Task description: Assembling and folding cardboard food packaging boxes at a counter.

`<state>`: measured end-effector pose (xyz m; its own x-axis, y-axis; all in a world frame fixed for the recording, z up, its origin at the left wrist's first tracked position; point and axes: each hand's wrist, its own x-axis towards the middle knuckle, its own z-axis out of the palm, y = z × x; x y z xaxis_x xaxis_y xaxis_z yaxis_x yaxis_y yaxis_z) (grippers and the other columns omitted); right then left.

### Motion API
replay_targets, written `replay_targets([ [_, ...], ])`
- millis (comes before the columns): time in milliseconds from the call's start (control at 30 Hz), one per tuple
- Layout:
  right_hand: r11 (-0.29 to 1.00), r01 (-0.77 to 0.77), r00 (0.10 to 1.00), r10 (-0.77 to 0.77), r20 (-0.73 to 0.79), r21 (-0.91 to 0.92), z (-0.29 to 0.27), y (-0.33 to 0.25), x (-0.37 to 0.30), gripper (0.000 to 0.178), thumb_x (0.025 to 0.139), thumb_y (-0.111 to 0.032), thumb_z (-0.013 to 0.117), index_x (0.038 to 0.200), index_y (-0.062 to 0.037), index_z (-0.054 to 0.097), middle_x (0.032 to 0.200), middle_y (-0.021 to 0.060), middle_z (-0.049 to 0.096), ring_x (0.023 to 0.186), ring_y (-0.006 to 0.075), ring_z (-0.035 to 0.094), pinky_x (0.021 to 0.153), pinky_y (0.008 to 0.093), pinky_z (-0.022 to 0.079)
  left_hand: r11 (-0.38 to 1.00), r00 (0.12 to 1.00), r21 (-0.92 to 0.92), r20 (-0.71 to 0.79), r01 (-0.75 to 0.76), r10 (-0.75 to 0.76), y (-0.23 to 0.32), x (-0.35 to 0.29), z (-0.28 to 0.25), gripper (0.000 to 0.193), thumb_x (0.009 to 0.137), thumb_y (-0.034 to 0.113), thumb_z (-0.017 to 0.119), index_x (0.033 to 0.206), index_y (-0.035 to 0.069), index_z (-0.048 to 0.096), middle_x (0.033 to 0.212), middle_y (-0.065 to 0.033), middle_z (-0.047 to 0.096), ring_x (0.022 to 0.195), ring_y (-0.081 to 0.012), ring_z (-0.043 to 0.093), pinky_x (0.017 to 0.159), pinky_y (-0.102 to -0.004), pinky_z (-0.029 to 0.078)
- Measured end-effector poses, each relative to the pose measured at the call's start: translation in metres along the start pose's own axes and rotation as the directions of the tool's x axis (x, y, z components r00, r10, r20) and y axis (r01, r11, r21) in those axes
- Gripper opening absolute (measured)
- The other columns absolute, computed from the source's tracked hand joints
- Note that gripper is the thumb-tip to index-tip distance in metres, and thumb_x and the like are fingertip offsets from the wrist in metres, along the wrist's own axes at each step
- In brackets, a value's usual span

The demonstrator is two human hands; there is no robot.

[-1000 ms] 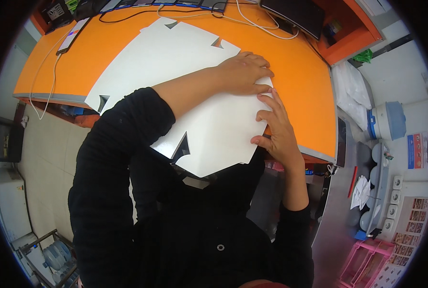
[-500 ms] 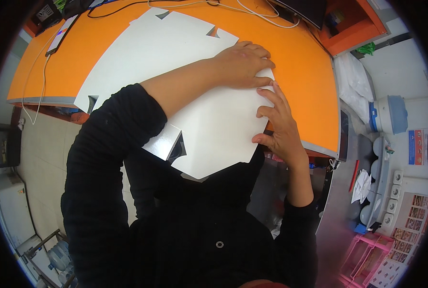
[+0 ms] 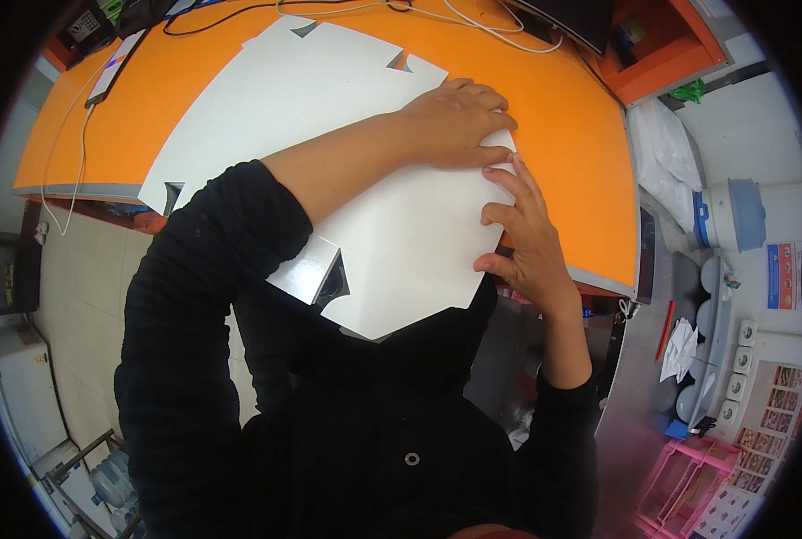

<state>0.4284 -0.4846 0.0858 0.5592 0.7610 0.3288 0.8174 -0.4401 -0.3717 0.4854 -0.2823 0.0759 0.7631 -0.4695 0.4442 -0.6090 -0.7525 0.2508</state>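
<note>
Two hands on white die-cut card sheet (image 3: 329, 153), which overhangs desk (image 3: 580, 162) near edge toward body. Left hand (image 3: 459, 121) flat, fingers together, pressing; right hand (image 3: 527, 238) fingers spread, pinching right edge. Risk: uneven pressure skews crease; overhang may buckle
</note>
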Motion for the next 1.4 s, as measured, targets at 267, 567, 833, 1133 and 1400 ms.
replay_targets([
  [267,1.0,0.023,1.0,-0.023,-0.011,0.014,0.001,-0.001,0.002,0.052,0.069,-0.061,0.064,0.092,-0.0151,0.056,0.13,0.0082,0.046,0.135,0.0394,0.027,0.096,0.0446,0.042,1.0,1.0,0.011,-0.005,-0.011,0.011,-0.004,-0.001,0.0,0.044,0.086,0.042,0.052,0.114,0.009,0.062,0.12,-0.0124,0.056,0.119,-0.0271,0.047,0.105,-0.0393,0.03],
  [567,0.999,0.033,0.999,-0.033,-0.014,0.024,0.002,0.004,-0.001,0.05,0.068,-0.059,0.065,0.092,-0.0155,0.057,0.13,0.0086,0.046,0.135,0.04,0.026,0.097,0.0449,0.041,0.999,0.997,0.04,0.064,0.026,-0.029,0.001,-0.001,-0.005,0.04,0.089,0.041,0.055,0.117,0.013,0.06,0.125,-0.0088,0.053,0.122,-0.0266,0.044,0.106,-0.0385,0.032],
  [833,0.999,0.047,0.999,-0.047,0.001,-0.023,0.0,0.002,0.0,0.052,0.069,-0.061,0.063,0.092,-0.015,0.057,0.13,0.0088,0.046,0.135,0.04,0.027,0.096,0.0437,0.042,0.998,0.998,0.054,0.05,0.023,-0.025,0.001,-0.002,-0.004,0.04,0.088,0.04,0.055,0.117,0.013,0.06,0.125,-0.0093,0.053,0.122,-0.0269,0.044,0.107,-0.039,0.031],
  [1133,0.997,0.015,1.0,-0.013,-0.025,0.08,0.003,0.004,-0.001,0.052,0.068,-0.061,0.065,0.09,-0.0145,0.057,0.129,0.0093,0.046,0.134,0.0405,0.028,0.094,0.0442,0.043,0.998,0.997,0.06,0.062,0.036,-0.04,0.003,-0.002,-0.005,0.041,0.088,0.041,0.055,0.118,0.013,0.06,0.124,-0.0098,0.053,0.122,-0.027,0.044,0.107,-0.039,0.031],
  [1400,1.0,0.021,1.0,-0.021,0.015,0.008,-0.001,0.001,0.001,0.05,0.067,-0.06,0.066,0.089,-0.0156,0.059,0.129,0.0092,0.047,0.134,0.0407,0.029,0.088,0.0423,0.046,0.999,0.997,0.042,0.066,0.029,-0.031,0.002,-0.002,-0.007,0.04,0.088,0.04,0.055,0.118,0.013,0.06,0.124,-0.0097,0.053,0.122,-0.0268,0.044,0.106,-0.0387,0.032],
])
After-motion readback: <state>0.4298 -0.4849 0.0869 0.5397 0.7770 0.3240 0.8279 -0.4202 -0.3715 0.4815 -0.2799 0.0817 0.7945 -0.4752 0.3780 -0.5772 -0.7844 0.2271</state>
